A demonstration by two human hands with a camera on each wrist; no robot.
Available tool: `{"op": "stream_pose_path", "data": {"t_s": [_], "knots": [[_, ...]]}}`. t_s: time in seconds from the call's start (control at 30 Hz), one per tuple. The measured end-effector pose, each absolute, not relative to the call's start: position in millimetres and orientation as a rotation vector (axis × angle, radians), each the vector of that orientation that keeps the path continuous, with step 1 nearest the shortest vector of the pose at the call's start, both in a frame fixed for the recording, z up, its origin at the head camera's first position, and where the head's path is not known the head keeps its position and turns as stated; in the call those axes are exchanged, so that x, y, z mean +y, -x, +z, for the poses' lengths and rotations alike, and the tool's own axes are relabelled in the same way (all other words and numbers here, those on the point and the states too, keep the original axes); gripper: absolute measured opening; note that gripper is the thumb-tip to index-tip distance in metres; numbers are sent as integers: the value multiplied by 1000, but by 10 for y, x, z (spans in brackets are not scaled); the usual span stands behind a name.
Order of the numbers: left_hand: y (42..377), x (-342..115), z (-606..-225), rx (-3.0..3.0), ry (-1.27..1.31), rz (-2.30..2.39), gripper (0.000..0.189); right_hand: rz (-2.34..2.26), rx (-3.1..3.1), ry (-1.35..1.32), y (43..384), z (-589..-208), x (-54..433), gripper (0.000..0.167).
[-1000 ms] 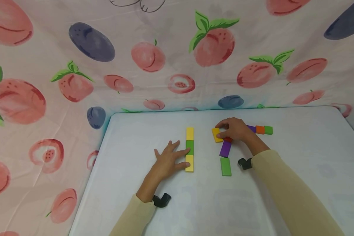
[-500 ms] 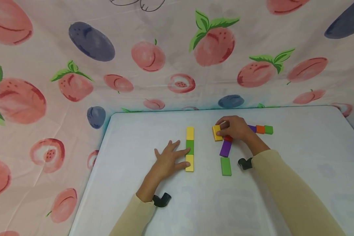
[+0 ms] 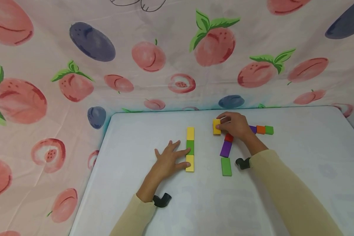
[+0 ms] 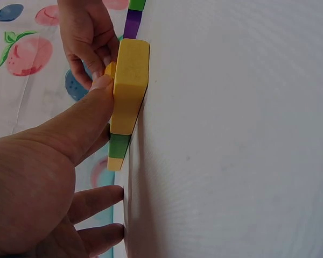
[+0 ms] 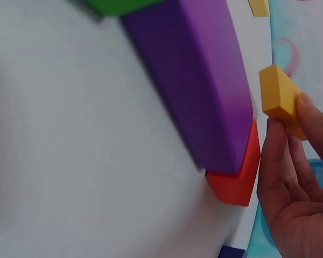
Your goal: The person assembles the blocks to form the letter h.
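Observation:
Fingers spread, my left hand (image 3: 166,162) lies beside a straight row of blocks on the white table. Its thumb touches the near yellow block (image 3: 190,167) and its index finger reaches the green block (image 3: 190,144); a far yellow block (image 3: 190,133) ends the row. My right hand (image 3: 235,125) pinches another yellow block (image 5: 274,94) between thumb and fingers, to the right of that row. Below this hand a red block (image 3: 229,137), a purple block (image 3: 225,149) and a green block (image 3: 226,167) form a slightly bent line.
Right of my right hand, a purple block (image 3: 253,129), partly hidden, an orange block (image 3: 260,130) and a green block (image 3: 269,130) lie end to end. A fruit-print cloth (image 3: 171,29) rises behind the white table (image 3: 129,137) and along its left side.
My right hand has moved the yellow block away from me, and it now stands straighter than before. More of the red block shows. The left hand has stayed still.

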State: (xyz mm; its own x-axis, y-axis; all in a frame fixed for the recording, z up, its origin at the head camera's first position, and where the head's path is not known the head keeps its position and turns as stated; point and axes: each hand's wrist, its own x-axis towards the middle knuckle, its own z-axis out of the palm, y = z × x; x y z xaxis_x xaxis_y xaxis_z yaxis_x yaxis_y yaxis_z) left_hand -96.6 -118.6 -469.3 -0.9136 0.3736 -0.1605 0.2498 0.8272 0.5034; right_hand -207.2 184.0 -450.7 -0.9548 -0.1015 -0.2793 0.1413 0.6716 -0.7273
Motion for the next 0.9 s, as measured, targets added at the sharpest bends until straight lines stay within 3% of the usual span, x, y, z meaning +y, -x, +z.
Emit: {"op": "stream_pose_path", "data": {"t_s": [0.9], "knots": [[967, -1179, -4697, 2762, -478, 702, 59, -1653, 2242, -142, 2140, -4541, 1547, 40]]}}
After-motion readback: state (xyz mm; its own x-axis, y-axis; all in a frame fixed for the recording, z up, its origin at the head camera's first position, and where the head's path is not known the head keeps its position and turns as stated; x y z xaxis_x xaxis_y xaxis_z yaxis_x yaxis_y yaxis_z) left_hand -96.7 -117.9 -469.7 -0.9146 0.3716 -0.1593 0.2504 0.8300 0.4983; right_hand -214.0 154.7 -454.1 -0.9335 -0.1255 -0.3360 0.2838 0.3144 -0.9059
